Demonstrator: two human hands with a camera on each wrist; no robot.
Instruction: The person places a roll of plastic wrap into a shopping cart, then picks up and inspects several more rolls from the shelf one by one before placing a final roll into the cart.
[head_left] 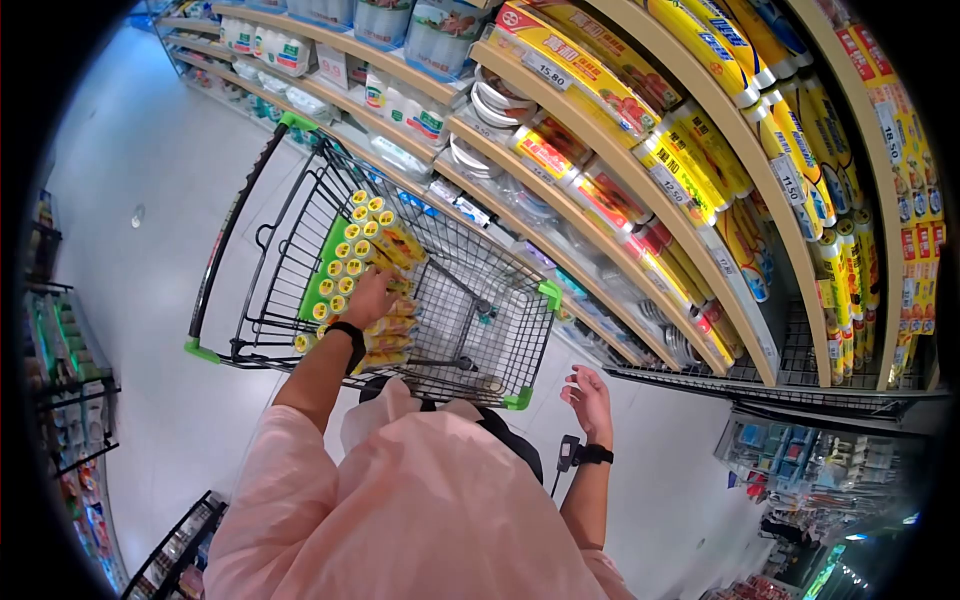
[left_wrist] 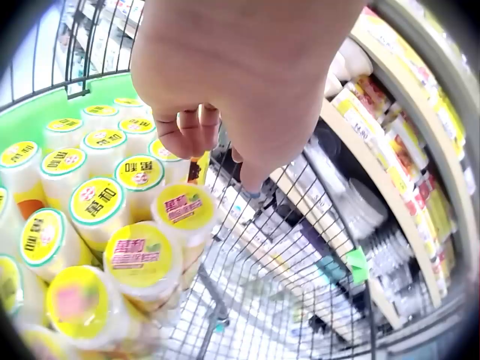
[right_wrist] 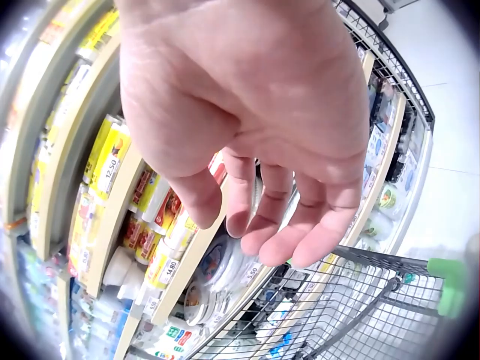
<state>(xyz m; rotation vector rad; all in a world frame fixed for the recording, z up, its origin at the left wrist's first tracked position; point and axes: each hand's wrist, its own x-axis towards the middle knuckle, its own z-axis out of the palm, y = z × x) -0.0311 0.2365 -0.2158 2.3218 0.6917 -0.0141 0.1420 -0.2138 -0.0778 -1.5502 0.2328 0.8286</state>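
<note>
A black wire shopping cart [head_left: 268,235] with green corners holds a stack of rolls with yellow end caps [head_left: 345,262]. My left hand [head_left: 368,298] is down inside the cart, on top of that stack. In the left wrist view its fingers [left_wrist: 189,132] are curled in toward the palm just above the rolls [left_wrist: 139,251], with nothing seen inside them. My right hand [head_left: 588,398] hangs in the air to the right of the cart, apart from it. Its fingers [right_wrist: 259,202] are relaxed and hold nothing.
Curved wooden shelves [head_left: 640,190] on the right carry yellow and red boxed wraps, stacked plates and price tags. The cart's wire wall [left_wrist: 300,247] stands close to these shelves [right_wrist: 112,172]. Pale floor [head_left: 150,180] spreads to the left; more racks [head_left: 70,380] line the far left.
</note>
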